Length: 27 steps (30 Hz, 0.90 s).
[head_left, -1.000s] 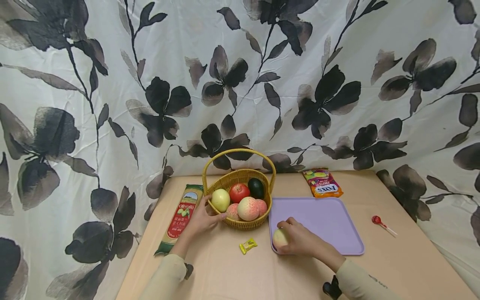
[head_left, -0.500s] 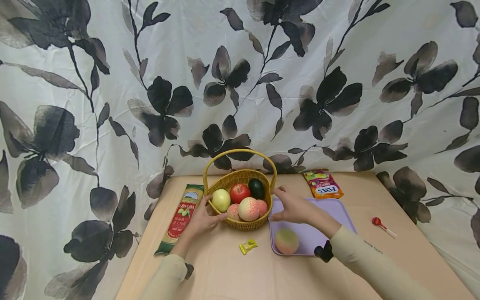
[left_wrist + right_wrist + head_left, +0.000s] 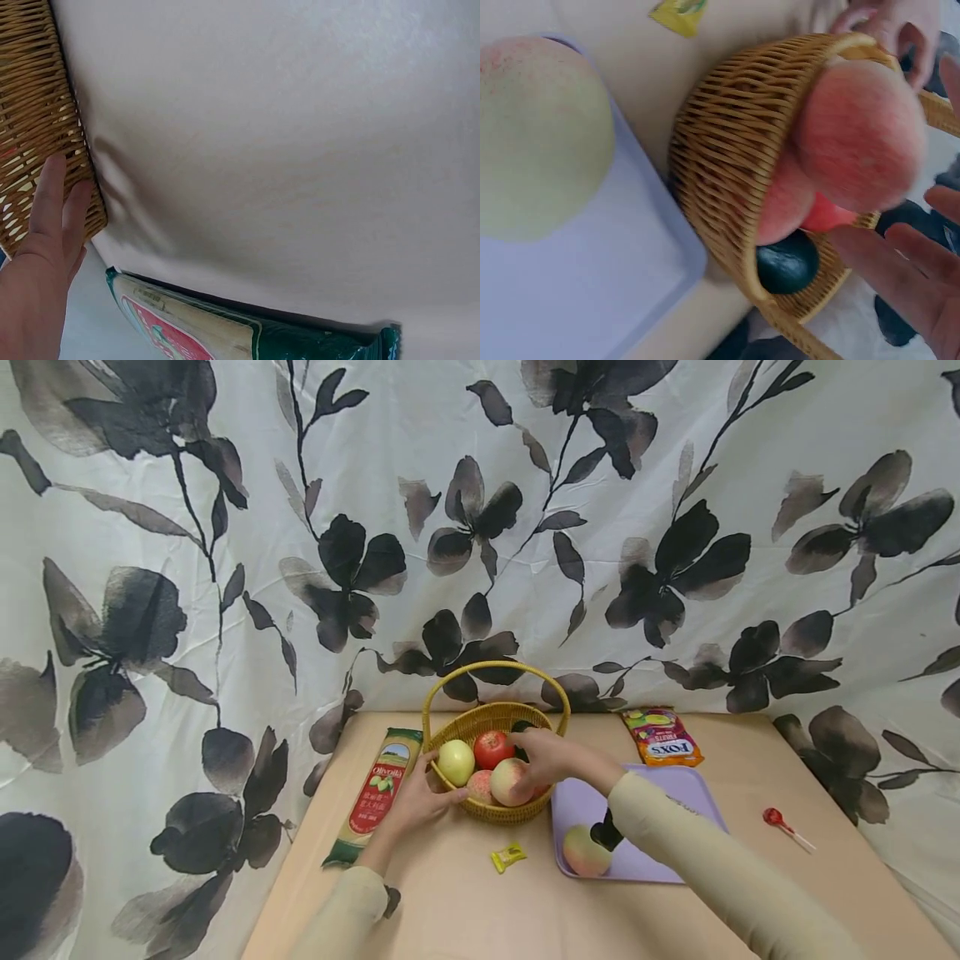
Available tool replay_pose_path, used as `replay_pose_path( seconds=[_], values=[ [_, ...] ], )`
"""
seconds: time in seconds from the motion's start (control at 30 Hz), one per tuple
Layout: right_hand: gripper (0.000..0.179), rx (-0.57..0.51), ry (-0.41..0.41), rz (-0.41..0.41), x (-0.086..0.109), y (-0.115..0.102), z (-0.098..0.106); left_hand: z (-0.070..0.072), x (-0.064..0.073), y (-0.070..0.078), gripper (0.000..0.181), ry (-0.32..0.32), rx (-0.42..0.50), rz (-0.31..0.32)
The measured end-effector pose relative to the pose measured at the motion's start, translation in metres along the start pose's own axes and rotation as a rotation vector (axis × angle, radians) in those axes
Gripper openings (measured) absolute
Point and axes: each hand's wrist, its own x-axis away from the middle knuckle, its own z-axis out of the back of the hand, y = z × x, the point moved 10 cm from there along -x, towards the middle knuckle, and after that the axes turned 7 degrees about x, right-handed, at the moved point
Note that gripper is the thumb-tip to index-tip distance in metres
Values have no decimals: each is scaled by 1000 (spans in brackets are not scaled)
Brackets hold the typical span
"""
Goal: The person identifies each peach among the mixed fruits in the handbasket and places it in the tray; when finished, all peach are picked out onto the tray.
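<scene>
My left hand (image 3: 417, 795) rests against the left side of a wicker basket (image 3: 491, 813); in the left wrist view its straight fingers lie on the weave. My right hand (image 3: 551, 758) reaches over the basket's right part, fingers spread beside the front peach (image 3: 508, 782). The right wrist view shows those fingers apart around this peach (image 3: 862, 135). The basket also holds a pale green fruit (image 3: 455, 762), a red fruit (image 3: 492, 749), more peaches and a dark green avocado (image 3: 789, 262), mostly hidden by my hand in the head view. Another peach (image 3: 585, 853) sits on the lilac tray (image 3: 573, 802).
A green and red pasta packet (image 3: 378, 793) lies left of the basket. In front is a small yellow-wrapped candy (image 3: 508, 857). An orange and purple Fox's sweets bag (image 3: 663, 739) lies behind the tray, and a red lollipop (image 3: 787, 828) to its right.
My right hand let go of a peach on the tray, then moved up and left over the basket to the front peach. The left hand stays at the basket. The head view shifted slightly.
</scene>
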Motion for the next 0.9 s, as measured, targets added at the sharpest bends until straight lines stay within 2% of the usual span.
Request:
replay_pose_path(
  seconds=[0.17,0.6,0.73,0.9],
  values=[
    [73,4,-54,-29,-8,4,-16,-1,-1,0,105,8,-29,-16],
    [66,-29,-7,29,-16,2,-20,2,-2,-3,105,11,-8,-8],
    [64,-2,18,70,-13,-3,-15,2,-2,-4,105,12,-7,-2],
    [63,33,79,93,-3,-5,5,2,-2,-4,103,18,-7,-1]
  ],
)
